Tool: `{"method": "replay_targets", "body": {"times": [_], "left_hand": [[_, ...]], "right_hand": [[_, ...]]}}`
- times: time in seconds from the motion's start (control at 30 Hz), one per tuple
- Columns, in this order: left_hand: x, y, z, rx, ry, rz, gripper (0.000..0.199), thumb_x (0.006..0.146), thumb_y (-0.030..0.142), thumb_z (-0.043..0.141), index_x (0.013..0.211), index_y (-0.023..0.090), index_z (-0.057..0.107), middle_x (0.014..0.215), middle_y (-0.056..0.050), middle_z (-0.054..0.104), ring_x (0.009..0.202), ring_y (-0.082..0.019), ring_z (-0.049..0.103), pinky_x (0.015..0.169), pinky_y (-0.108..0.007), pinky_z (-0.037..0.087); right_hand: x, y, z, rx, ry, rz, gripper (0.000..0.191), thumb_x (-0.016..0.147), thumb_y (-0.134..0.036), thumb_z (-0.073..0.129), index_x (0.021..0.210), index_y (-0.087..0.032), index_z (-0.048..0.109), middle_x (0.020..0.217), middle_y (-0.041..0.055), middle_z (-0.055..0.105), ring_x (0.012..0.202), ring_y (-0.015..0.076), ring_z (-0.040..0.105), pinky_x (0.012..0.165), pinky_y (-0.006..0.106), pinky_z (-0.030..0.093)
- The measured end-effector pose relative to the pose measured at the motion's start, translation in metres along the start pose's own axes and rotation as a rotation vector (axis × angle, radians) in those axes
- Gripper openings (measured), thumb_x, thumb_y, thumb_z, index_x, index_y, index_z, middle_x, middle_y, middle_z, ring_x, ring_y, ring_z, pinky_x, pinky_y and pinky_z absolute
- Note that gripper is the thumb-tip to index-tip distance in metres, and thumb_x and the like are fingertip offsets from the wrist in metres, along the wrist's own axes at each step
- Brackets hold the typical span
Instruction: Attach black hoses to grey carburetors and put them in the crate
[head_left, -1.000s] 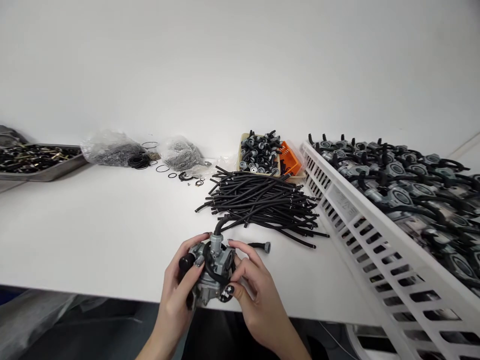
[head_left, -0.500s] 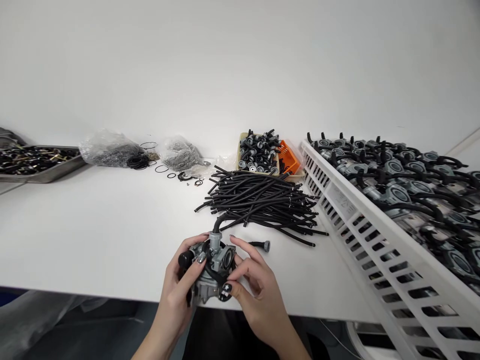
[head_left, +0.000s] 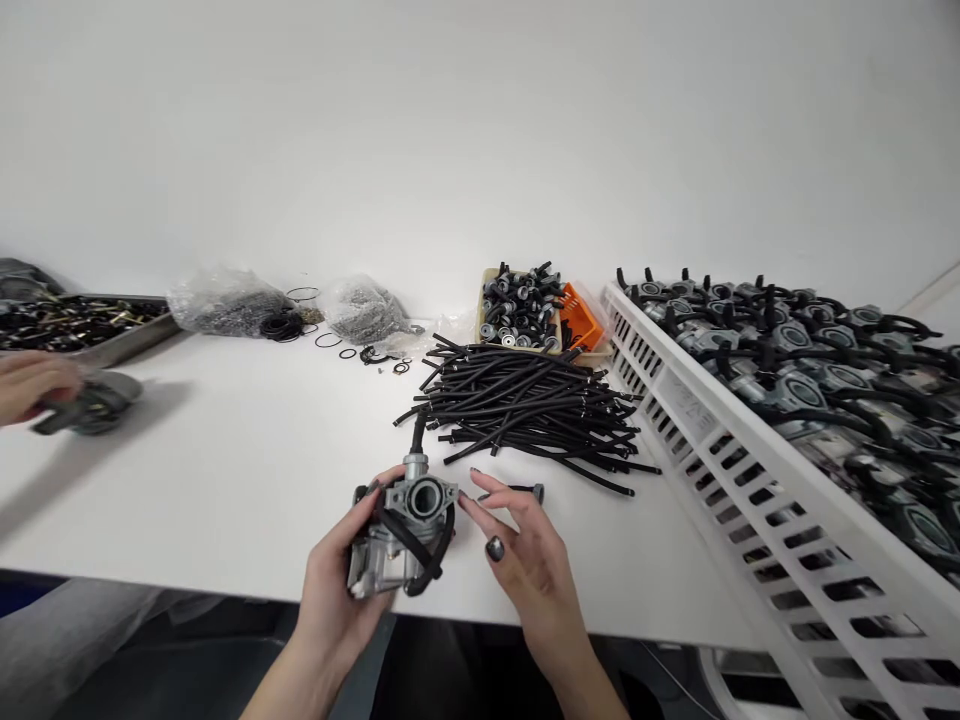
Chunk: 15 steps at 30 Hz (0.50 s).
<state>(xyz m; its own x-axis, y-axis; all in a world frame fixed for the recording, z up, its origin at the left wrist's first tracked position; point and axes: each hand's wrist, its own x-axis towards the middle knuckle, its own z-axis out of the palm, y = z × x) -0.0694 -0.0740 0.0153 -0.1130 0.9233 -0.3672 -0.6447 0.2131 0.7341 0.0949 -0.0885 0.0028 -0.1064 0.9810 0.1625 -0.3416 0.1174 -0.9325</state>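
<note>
Cast-aluminium carburetor (head_left: 405, 535), black rubber hose (head_left: 418, 430), left hand (head_left: 330, 590) gripping it, right hand (head_left: 525, 560) open beside

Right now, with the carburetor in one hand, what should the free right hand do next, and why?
Probably pick up the short black hose with the grey fitting: the right hand is open and empty, its fingers just beside that hose, while the left hand already holds the carburetor.

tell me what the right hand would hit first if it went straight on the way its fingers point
Most likely the carburetor held in the left hand. The right hand points left toward it across a small gap, though depth is hard to judge from this view.
</note>
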Motion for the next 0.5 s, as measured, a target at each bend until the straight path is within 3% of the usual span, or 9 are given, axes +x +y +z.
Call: {"method": "replay_targets", "body": {"times": [0.13,0.5], "left_hand": [[0.000,0.007,0.002,-0.095,0.008,-0.080,0.041,0.080,0.030,0.057,0.118,0.016,0.062,0.107,-0.012,0.071,0.091,-0.031,0.069,0.077,-0.046,0.056],[0.004,0.008,-0.013,-0.160,-0.165,-0.161,0.041,0.084,0.039,0.055,0.118,0.018,0.061,0.109,-0.012,0.070,0.093,-0.031,0.069,0.078,-0.046,0.056]], "right_hand": [[-0.001,0.003,0.001,0.003,0.086,0.001,0.033,0.081,-0.052,0.063,0.101,-0.026,0.060,0.135,0.0125,0.055,0.119,0.0315,0.057,0.104,0.051,0.041],[-0.002,0.000,0.001,-0.098,0.079,-0.047,0.018,0.087,-0.041,0.058,0.089,-0.023,0.065,0.105,0.0091,0.068,0.113,0.0257,0.060,0.101,0.041,0.045]]}}
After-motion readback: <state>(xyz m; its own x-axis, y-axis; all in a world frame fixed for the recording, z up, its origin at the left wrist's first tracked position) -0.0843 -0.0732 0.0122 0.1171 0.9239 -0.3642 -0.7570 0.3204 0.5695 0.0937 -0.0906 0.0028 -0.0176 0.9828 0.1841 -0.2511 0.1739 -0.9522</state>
